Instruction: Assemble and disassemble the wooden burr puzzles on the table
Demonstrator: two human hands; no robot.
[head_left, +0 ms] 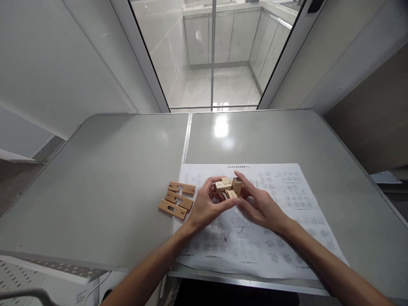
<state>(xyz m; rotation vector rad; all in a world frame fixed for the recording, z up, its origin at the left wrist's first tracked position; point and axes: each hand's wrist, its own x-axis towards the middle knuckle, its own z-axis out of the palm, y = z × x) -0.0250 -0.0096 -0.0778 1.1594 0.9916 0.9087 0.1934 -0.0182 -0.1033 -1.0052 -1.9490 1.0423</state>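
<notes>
Between my two hands is a cluster of interlocked wooden puzzle blocks, pale and numbered, held above the paper. My left hand grips it from the left, thumb stretched along its near side. On the right side, my right hand has its fingers closed round a darker upright block of the cluster. Several flat wooden pieces with slots and numbers lie left of my left hand, partly over the paper's edge. Beneath both hands spreads a printed instruction sheet with small diagrams.
The grey folding table has a metal seam running front to back, left of the sheet. Two tiny dark bits lie on the sheet. A glass door stands beyond the far edge. A white perforated rack is at lower left.
</notes>
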